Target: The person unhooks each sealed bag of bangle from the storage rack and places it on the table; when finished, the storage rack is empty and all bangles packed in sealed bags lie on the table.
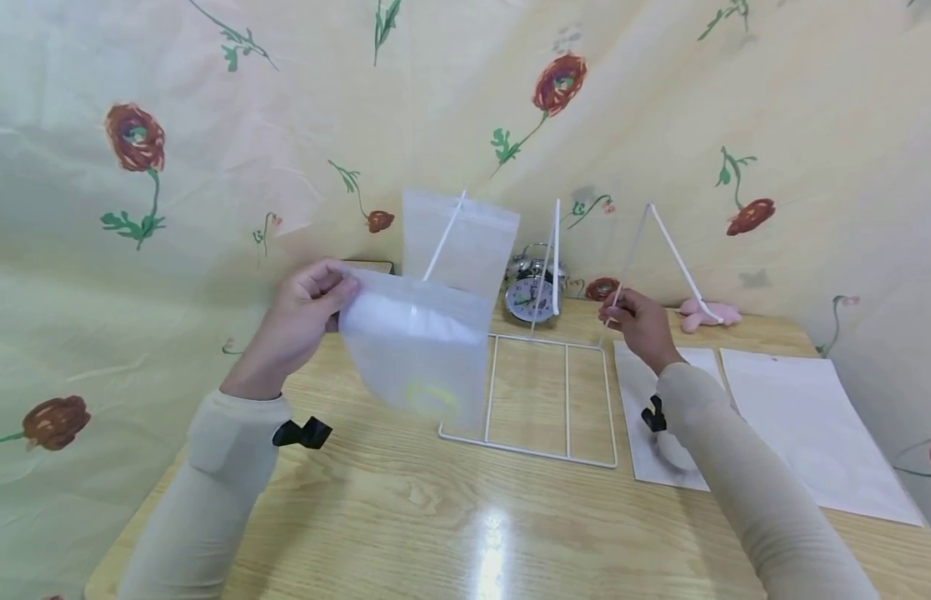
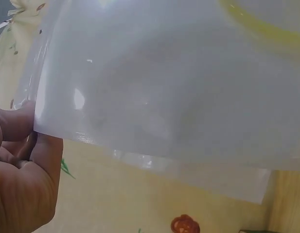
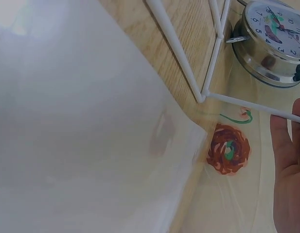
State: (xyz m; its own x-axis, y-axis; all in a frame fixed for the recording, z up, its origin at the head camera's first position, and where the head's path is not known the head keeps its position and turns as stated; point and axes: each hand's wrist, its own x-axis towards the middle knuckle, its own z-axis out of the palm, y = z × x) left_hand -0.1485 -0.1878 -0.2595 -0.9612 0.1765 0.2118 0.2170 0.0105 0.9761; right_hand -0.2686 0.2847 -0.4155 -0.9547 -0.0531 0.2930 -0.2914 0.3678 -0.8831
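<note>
My left hand (image 1: 303, 321) pinches the upper left corner of a frosted zip bag (image 1: 412, 342), thumb in front. Something yellow and curved (image 2: 266, 31) shows through its lower part. Behind it, a second frosted bag (image 1: 465, 221) overlaps the left arm of a white wire rack (image 1: 568, 400). That rack stands on the table, with its slanted arms rising at the back. With its fingers around the rack's right upright, my right hand (image 1: 641, 325) holds the thin wire, which passes across the fingertips in the right wrist view.
Behind the rack stands a silver alarm clock (image 1: 531, 300). A pink plush toy (image 1: 708, 315) lies at the back right. Two flat whitish bags (image 1: 825, 433) lie on the wooden table (image 1: 405, 517) to the right, the nearer one showing a pale round shape. A flower-print cloth (image 1: 285, 125) hangs behind.
</note>
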